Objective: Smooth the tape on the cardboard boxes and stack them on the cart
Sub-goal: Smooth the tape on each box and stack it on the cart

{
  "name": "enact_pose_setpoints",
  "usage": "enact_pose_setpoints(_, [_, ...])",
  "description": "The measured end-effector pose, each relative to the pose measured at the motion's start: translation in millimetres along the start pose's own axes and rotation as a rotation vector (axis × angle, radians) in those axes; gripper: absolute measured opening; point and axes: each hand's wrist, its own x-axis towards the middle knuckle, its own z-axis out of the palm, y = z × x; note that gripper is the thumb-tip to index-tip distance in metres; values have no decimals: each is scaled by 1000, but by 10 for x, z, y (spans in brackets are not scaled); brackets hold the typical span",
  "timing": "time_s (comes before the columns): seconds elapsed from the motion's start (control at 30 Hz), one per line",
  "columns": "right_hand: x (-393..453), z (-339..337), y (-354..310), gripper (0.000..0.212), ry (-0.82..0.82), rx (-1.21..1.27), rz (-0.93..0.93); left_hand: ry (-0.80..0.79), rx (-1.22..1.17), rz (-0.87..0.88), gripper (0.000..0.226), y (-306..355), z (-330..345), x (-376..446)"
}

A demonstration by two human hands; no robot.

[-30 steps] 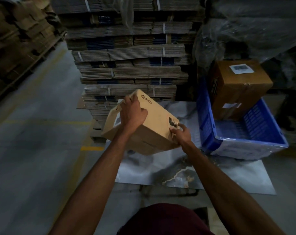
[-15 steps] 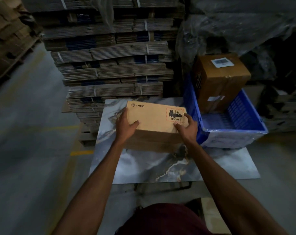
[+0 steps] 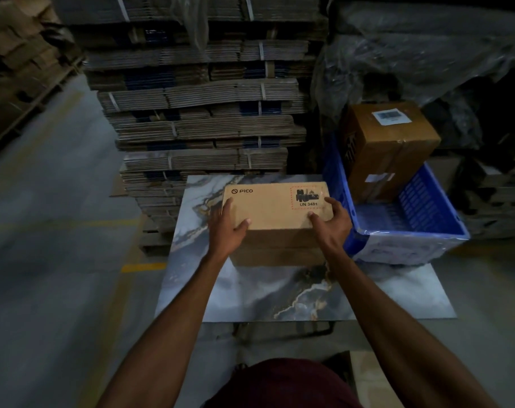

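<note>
A second before, I had the tan PICO-printed cardboard box [image 3: 275, 207] tilted up on one corner in the air; by this moment I had turned it flat and set it down level on the grey marble-patterned board [image 3: 250, 293], its printed face up, with the logo at the far left corner and the red-dashed UN 3481 label [image 3: 308, 197] at the far right.

Far to my left lay the grey concrete floor [image 3: 53, 260] with its faded yellow line markings [image 3: 143, 267]. Beyond the board rose the tall pile of strapped, flattened brown cartons [image 3: 203, 113].

My left hand [image 3: 228, 231] gripped the box's near left corner: the fingers ran up along the left side and the thumb lay curled over the top face. The box sat at the far middle of the board, its near side facing me, its right end just beside the crate. My right hand [image 3: 331, 223] clasped the near right corner the same way, the thumb pressed on top just below the label, the other fingers wrapped over the right edge.

To the right sat the blue plastic slatted crate [image 3: 427, 207] on the board's right part, and inside it, leaning against its far wall, stood a darker brown taped cardboard box [image 3: 389, 148] with a white barcode sticker [image 3: 391, 116] on top. Crumpled clear plastic sheeting [image 3: 427, 54] hung behind it.
</note>
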Motion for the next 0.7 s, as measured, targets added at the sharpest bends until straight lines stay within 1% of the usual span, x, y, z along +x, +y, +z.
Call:
enact_pose_setpoints(0.1, [-9,11,-406,53,34,-2,-190,-139,-8,-43,92,17,-49,25])
enact_pose_setpoints(0.17, [-60,79,-694,47,6,109,-285,-164,75,-64,90,96,-71,44])
enact_pose_setpoints(0.23, [-145,178,-857,40,-46,195,-334,-169,61,-85,97,315,-119,52])
enact_pose_setpoints(0.3, [-226,276,-897,36,-130,211,-350,-158,-64,-65,105,567,-144,85])
enact_pose_setpoints(0.37, [-249,329,-876,35,-252,194,-384,-113,-185,-8,98,803,-179,132])
enact_pose_setpoints(0.4, [-243,335,-856,36,-298,188,-411,-90,-206,18,94,903,-208,151])
enact_pose_setpoints(0.47, [-186,312,-765,37,-336,145,-443,-44,-149,40,92,1028,-258,177])
enact_pose_setpoints(0.53, [-95,260,-609,42,-306,-36,-434,13,-93,22,89,1043,-282,182])
enact_pose_setpoints(0.6, [21,206,-405,51,-258,-286,-315,75,-97,19,82,1010,-312,154])
enact_pose_setpoints(0.63, [54,177,-345,56,-262,-334,-224,102,-92,34,77,998,-325,137])
enact_pose_setpoints(0.7, [123,155,-283,72,-310,-299,-96,116,-81,92,77,1020,-378,95])
